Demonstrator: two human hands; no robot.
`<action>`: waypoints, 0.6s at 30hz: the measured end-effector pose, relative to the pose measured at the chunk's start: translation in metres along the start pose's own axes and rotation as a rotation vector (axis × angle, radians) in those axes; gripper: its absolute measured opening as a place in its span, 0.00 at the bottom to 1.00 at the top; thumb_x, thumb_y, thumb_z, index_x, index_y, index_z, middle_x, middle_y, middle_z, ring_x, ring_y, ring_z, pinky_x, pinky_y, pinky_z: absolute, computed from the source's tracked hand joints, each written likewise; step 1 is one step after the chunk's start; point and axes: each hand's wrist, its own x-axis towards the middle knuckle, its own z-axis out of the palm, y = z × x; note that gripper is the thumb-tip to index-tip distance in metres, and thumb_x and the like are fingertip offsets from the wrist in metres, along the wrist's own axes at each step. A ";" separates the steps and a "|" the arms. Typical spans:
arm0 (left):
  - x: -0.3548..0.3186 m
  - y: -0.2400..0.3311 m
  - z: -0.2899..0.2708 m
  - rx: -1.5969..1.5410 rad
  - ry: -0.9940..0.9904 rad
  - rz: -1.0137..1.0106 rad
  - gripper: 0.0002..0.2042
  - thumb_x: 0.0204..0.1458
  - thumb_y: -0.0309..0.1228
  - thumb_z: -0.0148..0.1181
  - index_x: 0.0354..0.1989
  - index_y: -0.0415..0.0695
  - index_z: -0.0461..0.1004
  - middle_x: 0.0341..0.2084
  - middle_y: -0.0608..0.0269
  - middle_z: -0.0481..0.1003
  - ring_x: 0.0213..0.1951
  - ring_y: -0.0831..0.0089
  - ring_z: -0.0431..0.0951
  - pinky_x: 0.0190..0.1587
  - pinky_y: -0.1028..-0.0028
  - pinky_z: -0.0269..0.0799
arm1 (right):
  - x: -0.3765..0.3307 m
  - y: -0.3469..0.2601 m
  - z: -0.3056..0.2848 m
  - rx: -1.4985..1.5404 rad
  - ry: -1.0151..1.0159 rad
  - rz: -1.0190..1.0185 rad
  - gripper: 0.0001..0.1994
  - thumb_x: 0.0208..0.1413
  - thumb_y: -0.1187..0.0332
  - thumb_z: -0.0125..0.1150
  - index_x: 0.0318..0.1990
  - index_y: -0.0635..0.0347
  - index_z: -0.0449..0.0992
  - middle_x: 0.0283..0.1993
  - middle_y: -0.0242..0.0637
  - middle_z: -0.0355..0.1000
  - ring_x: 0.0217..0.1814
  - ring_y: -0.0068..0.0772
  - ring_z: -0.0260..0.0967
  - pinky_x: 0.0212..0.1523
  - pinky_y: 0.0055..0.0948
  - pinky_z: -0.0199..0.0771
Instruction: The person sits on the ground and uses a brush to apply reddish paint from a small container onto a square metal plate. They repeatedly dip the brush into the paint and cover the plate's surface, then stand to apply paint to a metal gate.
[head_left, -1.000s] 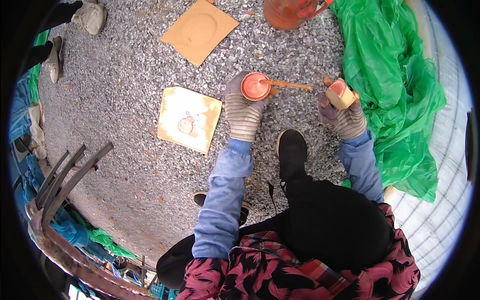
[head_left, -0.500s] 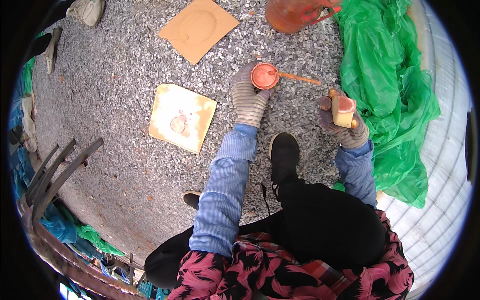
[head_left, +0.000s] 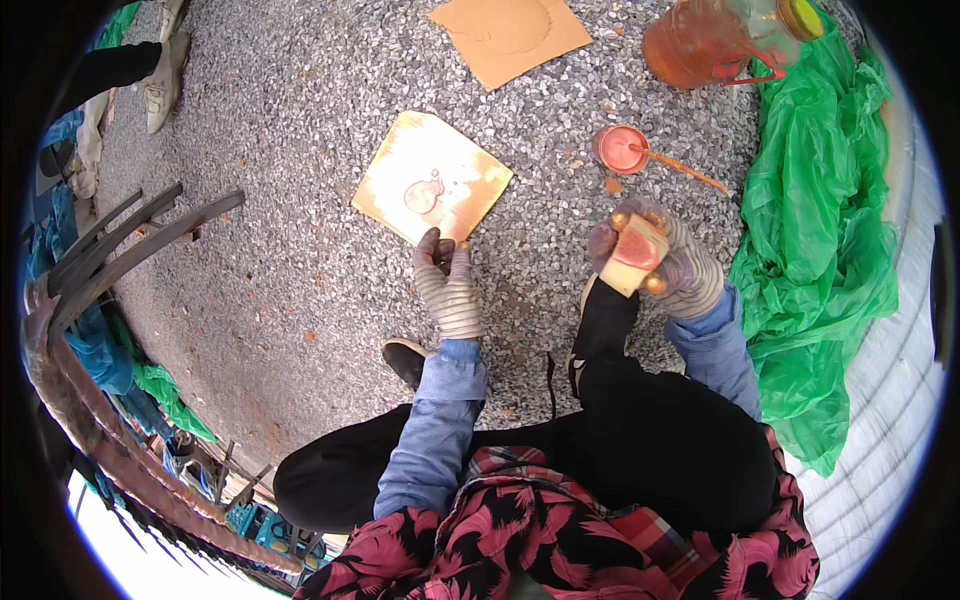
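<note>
My left hand [head_left: 448,285], in a striped knit glove, has its fingertips at the near edge of a pale yellowish square board [head_left: 470,180]. Its thumb and fingers are apart. A small pinkish-red puddle lies on the board. My right hand [head_left: 675,265], gloved too, grips a cream sponge block [head_left: 628,265] with one face stained orange-red, held above my shoe. Beyond it, a small round cup [head_left: 608,152] of orange-red paint rests on the gravel, apart from both hands. A thin stick [head_left: 690,170] sticks out of the cup to the right.
A tan cardboard piece [head_left: 505,45] lies at the far side. A clear jug [head_left: 690,45] of reddish liquid with a yellow cap is at the far right. Crumpled green plastic [head_left: 810,250] borders the right. Curved prongs [head_left: 150,240] and another person's shoe [head_left: 163,85] are at the left.
My left hand has let go of the paint cup, now on the gravel, and moved left and nearer to the board's edge. My right hand has shifted with the sponge. The view has turned.
</note>
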 end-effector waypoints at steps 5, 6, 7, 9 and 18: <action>0.047 -0.031 -0.051 0.077 0.283 -0.191 0.24 0.46 0.23 0.59 0.51 0.33 0.59 0.36 0.57 0.70 0.32 0.73 0.71 0.32 0.78 0.69 | 0.096 0.037 0.000 -0.259 -0.007 0.021 0.37 0.33 0.62 0.73 0.53 0.67 0.63 0.47 0.36 0.69 0.49 0.27 0.65 0.52 0.24 0.63; 0.053 -0.032 -0.059 0.133 0.295 -0.239 0.24 0.45 0.24 0.59 0.51 0.33 0.60 0.36 0.56 0.71 0.31 0.72 0.72 0.30 0.77 0.69 | 0.115 0.048 -0.011 -0.244 0.005 0.000 0.33 0.35 0.65 0.72 0.51 0.67 0.65 0.45 0.35 0.70 0.47 0.26 0.66 0.50 0.23 0.64; 0.052 -0.030 -0.057 0.098 0.241 -0.267 0.24 0.45 0.27 0.60 0.50 0.31 0.61 0.38 0.54 0.70 0.29 0.72 0.72 0.29 0.76 0.69 | 0.129 0.055 -0.018 -0.233 0.027 -0.022 0.29 0.37 0.68 0.71 0.50 0.67 0.66 0.44 0.34 0.70 0.45 0.25 0.67 0.48 0.23 0.66; 0.055 -0.035 -0.053 0.201 0.220 -0.223 0.22 0.45 0.27 0.60 0.48 0.31 0.63 0.35 0.55 0.71 0.26 0.74 0.71 0.27 0.77 0.68 | 0.145 0.060 -0.027 -0.450 0.128 -0.046 0.30 0.36 0.67 0.70 0.50 0.66 0.66 0.43 0.34 0.70 0.45 0.27 0.66 0.50 0.26 0.64; 0.064 -0.045 -0.054 -0.057 0.170 -0.277 0.15 0.50 0.33 0.57 0.41 0.36 0.68 0.26 0.64 0.72 0.23 0.78 0.69 0.26 0.79 0.67 | 0.147 0.067 -0.022 -0.303 0.220 -0.065 0.32 0.36 0.68 0.70 0.51 0.68 0.63 0.45 0.35 0.69 0.48 0.29 0.64 0.53 0.26 0.61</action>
